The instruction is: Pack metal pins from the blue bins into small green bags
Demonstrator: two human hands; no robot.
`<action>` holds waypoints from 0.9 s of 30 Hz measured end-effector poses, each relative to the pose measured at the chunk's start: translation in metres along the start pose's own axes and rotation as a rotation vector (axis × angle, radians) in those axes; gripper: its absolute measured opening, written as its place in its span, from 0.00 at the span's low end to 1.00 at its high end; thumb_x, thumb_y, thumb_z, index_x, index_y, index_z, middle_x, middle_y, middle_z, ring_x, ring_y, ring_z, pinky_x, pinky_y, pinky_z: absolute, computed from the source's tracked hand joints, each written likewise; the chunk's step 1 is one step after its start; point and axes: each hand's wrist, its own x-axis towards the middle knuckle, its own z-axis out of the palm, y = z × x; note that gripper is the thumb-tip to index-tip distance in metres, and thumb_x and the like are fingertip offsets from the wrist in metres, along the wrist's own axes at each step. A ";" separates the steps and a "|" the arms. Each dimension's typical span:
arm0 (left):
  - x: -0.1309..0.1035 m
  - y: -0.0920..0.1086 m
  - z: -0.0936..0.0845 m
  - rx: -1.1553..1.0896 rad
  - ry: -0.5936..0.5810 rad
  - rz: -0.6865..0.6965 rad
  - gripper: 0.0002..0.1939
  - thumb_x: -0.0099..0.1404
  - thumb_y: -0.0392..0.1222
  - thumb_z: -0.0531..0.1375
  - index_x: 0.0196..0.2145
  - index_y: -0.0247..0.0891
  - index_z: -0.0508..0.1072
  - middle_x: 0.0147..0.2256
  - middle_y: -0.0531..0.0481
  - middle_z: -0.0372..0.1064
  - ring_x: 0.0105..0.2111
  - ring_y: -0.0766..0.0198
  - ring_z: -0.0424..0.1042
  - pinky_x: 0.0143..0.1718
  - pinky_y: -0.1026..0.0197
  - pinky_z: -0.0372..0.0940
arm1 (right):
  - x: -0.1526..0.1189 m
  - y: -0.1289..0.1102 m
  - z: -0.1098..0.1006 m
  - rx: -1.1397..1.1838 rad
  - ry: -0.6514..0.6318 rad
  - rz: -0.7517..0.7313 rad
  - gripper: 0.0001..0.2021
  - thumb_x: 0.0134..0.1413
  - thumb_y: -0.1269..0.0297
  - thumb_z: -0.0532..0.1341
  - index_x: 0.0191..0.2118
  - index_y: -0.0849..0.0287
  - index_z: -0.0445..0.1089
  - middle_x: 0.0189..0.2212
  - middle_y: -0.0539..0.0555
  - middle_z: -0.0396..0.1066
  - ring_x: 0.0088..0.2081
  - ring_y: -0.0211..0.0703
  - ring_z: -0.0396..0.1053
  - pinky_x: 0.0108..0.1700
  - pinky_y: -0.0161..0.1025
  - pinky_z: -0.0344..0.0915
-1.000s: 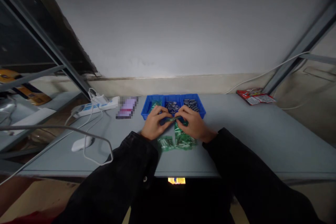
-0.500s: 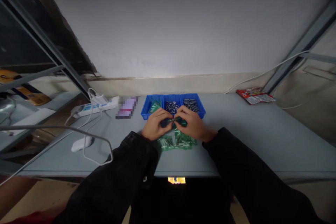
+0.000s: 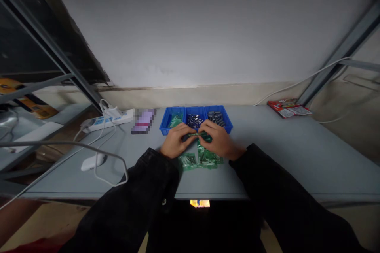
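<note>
Both hands meet over the middle of the desk. My left hand (image 3: 177, 141) and my right hand (image 3: 218, 141) pinch a small green bag (image 3: 194, 134) between their fingertips; the fingers partly hide it. Just beyond them stand three joined blue bins: the left bin (image 3: 163, 123) holds green bags, the middle bin (image 3: 194, 109) many small metal pins, and the right bin (image 3: 228, 121) dark grey cylinders. Nearer to me, below the hands, lie several filled green bags (image 3: 208, 159) with light and metallic pieces inside, some partly under my right hand.
On the left are a white power strip (image 3: 126, 117) with cables, a phone (image 3: 143, 121) and a white mouse-like object (image 3: 92, 162). A red packet (image 3: 288, 108) lies at the back right. Metal frame posts flank the desk (image 3: 297, 158).
The fingertips have shifted slightly, and the green bag between them now looks flatter and more stretched out. Everything else stays as it was.
</note>
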 end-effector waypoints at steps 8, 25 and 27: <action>0.001 0.001 0.000 0.018 -0.022 -0.001 0.06 0.69 0.42 0.62 0.41 0.37 0.75 0.37 0.47 0.74 0.40 0.58 0.70 0.44 0.53 0.67 | 0.000 0.001 0.002 0.001 0.022 -0.001 0.08 0.54 0.74 0.58 0.39 0.56 0.64 0.37 0.53 0.69 0.41 0.44 0.69 0.44 0.41 0.67; 0.001 0.005 -0.003 0.001 -0.049 -0.023 0.03 0.64 0.37 0.61 0.38 0.37 0.72 0.35 0.48 0.71 0.38 0.59 0.69 0.42 0.56 0.65 | -0.002 0.001 0.001 -0.014 -0.045 0.013 0.06 0.56 0.72 0.60 0.39 0.56 0.67 0.34 0.52 0.70 0.37 0.43 0.67 0.41 0.40 0.65; 0.001 0.006 -0.003 -0.004 -0.075 -0.020 0.03 0.64 0.36 0.61 0.37 0.37 0.72 0.34 0.48 0.71 0.37 0.59 0.68 0.41 0.56 0.64 | -0.003 0.002 0.002 -0.018 -0.063 0.014 0.06 0.55 0.72 0.61 0.38 0.56 0.67 0.33 0.52 0.69 0.36 0.43 0.67 0.40 0.39 0.65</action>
